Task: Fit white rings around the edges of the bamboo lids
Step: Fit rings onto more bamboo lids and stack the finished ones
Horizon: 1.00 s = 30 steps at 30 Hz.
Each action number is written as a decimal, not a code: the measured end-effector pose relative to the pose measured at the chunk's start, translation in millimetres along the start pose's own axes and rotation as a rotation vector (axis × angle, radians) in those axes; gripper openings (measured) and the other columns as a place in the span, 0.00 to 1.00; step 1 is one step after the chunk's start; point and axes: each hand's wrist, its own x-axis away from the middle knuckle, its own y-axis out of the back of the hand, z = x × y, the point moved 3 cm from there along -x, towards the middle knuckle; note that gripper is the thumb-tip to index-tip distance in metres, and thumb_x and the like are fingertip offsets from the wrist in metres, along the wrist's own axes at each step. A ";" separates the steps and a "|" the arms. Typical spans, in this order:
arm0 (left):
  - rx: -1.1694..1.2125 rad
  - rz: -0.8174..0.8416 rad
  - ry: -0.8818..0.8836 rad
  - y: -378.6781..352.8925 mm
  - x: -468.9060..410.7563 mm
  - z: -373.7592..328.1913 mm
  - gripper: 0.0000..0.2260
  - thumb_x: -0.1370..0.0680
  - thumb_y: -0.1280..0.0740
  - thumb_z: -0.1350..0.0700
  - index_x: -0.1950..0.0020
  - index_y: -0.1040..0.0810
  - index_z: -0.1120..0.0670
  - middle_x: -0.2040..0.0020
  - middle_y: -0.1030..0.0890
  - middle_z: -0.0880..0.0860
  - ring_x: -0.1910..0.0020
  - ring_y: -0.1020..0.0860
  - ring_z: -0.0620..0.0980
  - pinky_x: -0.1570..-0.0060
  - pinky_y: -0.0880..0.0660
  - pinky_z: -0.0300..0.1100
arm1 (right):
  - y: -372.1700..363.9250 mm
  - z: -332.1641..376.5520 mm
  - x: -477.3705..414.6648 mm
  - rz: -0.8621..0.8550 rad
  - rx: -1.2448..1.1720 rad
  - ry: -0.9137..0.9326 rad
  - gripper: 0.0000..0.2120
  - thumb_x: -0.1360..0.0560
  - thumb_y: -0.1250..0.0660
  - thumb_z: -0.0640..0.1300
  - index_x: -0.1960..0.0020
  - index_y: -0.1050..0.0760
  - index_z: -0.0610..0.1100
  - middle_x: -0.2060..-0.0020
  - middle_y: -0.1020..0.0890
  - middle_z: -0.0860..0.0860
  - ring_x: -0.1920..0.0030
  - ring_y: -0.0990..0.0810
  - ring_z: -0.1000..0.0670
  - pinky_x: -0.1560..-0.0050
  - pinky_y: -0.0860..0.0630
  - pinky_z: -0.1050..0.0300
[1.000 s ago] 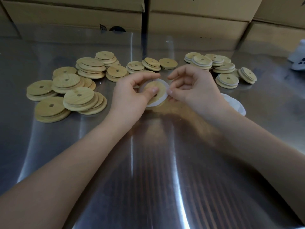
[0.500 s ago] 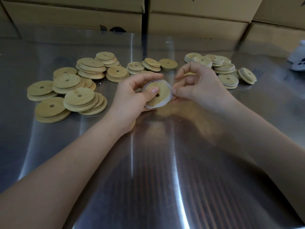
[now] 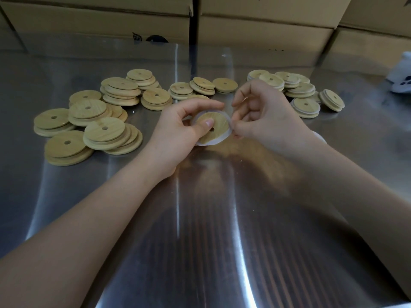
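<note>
You hold one bamboo lid (image 3: 216,126) tilted in the middle, between your two hands. Your left hand (image 3: 178,134) grips it, with the thumb pressed on its face and the fingers curled round behind. Your right hand (image 3: 266,116) pinches the one white ring (image 3: 226,135) at the lid's right edge. Plain lids (image 3: 104,130) lie in low stacks on the left, too piled to count, and ringed lids (image 3: 304,105) bunch on the right. Cardboard boxes (image 3: 100,23), three across, wall the far edge of the metal table (image 3: 200,218) — its wide shiny part lies near you, under your arms.
</note>
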 end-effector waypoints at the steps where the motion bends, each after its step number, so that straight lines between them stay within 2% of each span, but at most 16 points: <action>1: -0.008 -0.003 -0.009 0.4 0.0 -0.1 0.15 0.23 0.33 0.67 0.48 0.17 0.46 0.43 0.18 0.50 0.41 0.21 0.52 0.41 0.22 0.57 | -1.0 -0.4 0.4 -0.008 -0.016 0.013 0.14 0.34 0.30 0.35 0.57 0.31 0.50 0.66 0.20 0.44 0.64 0.21 0.33 0.58 0.20 0.39; 3: -0.020 -0.005 -0.025 1.0 0.1 -0.9 0.15 0.24 0.31 0.67 0.48 0.17 0.47 0.44 0.17 0.50 0.42 0.20 0.51 0.40 0.22 0.55 | -3.6 -0.9 1.0 -0.024 -0.033 0.036 0.16 0.32 0.31 0.31 0.57 0.30 0.49 0.65 0.21 0.42 0.65 0.22 0.33 0.58 0.21 0.38; 5: -0.073 -0.003 -0.064 1.0 0.1 -2.4 0.15 0.26 0.29 0.68 0.49 0.18 0.48 0.46 0.17 0.49 0.43 0.20 0.49 0.41 0.22 0.52 | -6.1 -1.0 1.5 -0.036 -0.054 0.041 0.16 0.31 0.32 0.29 0.57 0.30 0.49 0.64 0.21 0.41 0.66 0.24 0.38 0.58 0.22 0.39; 10: -0.189 0.004 -0.133 -2.3 0.8 -4.1 0.14 0.28 0.27 0.66 0.51 0.18 0.47 0.50 0.17 0.47 0.47 0.19 0.45 0.44 0.21 0.45 | -8.1 3.3 3.5 -0.076 -0.076 0.070 0.17 0.29 0.31 0.28 0.55 0.30 0.48 0.63 0.22 0.47 0.65 0.24 0.55 0.59 0.24 0.53; 16: -0.160 -0.132 -0.132 2.7 0.6 -1.7 0.15 0.29 0.25 0.65 0.55 0.18 0.44 0.53 0.16 0.46 0.51 0.18 0.43 0.49 0.21 0.38 | -14.6 7.3 7.2 -0.101 -0.076 0.099 0.15 0.29 0.30 0.29 0.53 0.30 0.47 0.64 0.22 0.46 0.64 0.23 0.46 0.58 0.23 0.51; 18: -0.163 -0.128 -0.131 1.8 1.2 -1.7 0.15 0.29 0.25 0.65 0.55 0.18 0.44 0.53 0.16 0.46 0.52 0.18 0.42 0.50 0.21 0.37 | -16.5 7.9 8.8 -0.140 -0.057 0.117 0.16 0.29 0.31 0.30 0.53 0.30 0.48 0.62 0.21 0.43 0.61 0.22 0.42 0.59 0.24 0.53; 21: -0.181 -0.120 -0.133 1.5 0.5 -2.2 0.15 0.29 0.25 0.65 0.55 0.18 0.44 0.54 0.16 0.45 0.53 0.18 0.42 0.51 0.21 0.37 | -16.1 8.3 8.6 -0.189 -0.037 0.117 0.17 0.30 0.32 0.30 0.54 0.31 0.51 0.63 0.20 0.42 0.62 0.21 0.43 0.62 0.25 0.58; 26: -0.180 -0.093 -0.121 1.8 -0.4 -1.0 0.17 0.29 0.25 0.65 0.55 0.18 0.41 0.53 0.16 0.43 0.51 0.18 0.40 0.50 0.22 0.36 | -12.6 5.9 5.7 -0.197 0.015 0.080 0.18 0.31 0.32 0.31 0.54 0.33 0.51 0.66 0.18 0.44 0.64 0.19 0.40 0.57 0.21 0.43; 30: -0.128 -0.073 -0.101 2.4 -1.8 0.0 0.18 0.29 0.26 0.66 0.54 0.17 0.40 0.52 0.15 0.43 0.49 0.18 0.42 0.47 0.21 0.40 | -7.9 7.9 4.7 -0.141 0.063 0.065 0.19 0.32 0.31 0.33 0.53 0.34 0.52 0.68 0.19 0.50 0.66 0.19 0.48 0.55 0.20 0.44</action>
